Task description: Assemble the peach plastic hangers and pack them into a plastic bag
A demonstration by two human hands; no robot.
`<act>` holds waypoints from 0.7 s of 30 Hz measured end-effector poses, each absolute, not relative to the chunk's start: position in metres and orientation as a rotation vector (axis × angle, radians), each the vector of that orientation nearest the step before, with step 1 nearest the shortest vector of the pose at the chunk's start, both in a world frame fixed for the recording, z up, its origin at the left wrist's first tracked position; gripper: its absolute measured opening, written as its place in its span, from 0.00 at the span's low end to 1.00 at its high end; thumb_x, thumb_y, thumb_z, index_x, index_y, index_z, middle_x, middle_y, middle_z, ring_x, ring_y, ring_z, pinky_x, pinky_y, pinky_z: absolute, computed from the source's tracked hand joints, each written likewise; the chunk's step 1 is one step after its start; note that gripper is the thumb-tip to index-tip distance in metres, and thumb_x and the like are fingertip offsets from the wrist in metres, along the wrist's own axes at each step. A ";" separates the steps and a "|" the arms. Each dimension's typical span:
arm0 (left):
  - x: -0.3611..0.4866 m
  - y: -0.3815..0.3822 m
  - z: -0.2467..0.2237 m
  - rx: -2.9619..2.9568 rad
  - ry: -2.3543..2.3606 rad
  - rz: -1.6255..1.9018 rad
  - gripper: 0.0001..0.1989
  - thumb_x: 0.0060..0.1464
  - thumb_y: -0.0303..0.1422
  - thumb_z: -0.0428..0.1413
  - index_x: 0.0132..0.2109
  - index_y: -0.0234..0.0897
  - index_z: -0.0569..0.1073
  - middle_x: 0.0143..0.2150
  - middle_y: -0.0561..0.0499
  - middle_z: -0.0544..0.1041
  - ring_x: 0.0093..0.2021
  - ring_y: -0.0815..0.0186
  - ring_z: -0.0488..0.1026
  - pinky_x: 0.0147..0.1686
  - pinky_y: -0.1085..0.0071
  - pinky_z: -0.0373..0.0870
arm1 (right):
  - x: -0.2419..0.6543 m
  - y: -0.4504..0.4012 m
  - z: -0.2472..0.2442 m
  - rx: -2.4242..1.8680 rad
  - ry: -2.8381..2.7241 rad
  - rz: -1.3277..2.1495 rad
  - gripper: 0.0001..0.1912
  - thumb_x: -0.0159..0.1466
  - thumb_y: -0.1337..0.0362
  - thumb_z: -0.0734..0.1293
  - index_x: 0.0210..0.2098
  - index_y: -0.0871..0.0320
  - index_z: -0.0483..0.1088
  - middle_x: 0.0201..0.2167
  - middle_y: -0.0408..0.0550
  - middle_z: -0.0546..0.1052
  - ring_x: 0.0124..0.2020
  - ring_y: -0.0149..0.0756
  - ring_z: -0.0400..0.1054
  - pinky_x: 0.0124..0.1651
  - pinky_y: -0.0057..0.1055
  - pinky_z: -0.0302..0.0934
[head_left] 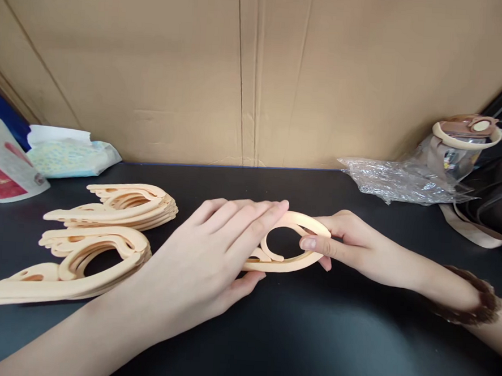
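Note:
A cream plastic folding hanger (294,264), curved around a round opening, is held between both hands above the black table. My left hand (225,249) lies over its left part, fingers together on top and the thumb below, so that end is hidden. At the rounded right end my right hand (341,242) grips it, thumb on top and fingers beneath. To the left lie two stacks of similar cream pieces, a rear stack (147,210) and a nearer stack (131,260).
On the black table (310,333), a tissue pack (74,157) and a white-and-red package (6,164) stand at the back left. Clear plastic wrap (396,180), a strapped bottle (460,147) and a black bag (499,192) are at the right. Cardboard (177,70) rises behind.

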State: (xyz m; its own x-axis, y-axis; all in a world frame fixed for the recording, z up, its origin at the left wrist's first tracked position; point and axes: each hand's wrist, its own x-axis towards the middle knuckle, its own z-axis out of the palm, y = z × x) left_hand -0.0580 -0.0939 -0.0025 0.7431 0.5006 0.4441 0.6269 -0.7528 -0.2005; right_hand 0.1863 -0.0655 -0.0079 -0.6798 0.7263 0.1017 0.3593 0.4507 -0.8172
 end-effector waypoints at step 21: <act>-0.047 -0.106 -0.008 -2.557 -0.929 -0.510 0.26 0.59 0.32 0.54 0.61 0.26 0.61 0.59 0.41 0.71 0.54 0.54 0.68 0.50 0.59 0.61 | 0.177 -0.075 -0.013 -0.874 -2.153 1.304 0.19 0.69 0.54 0.61 0.26 0.58 0.65 0.20 0.38 0.68 0.23 0.26 0.60 0.28 0.26 0.52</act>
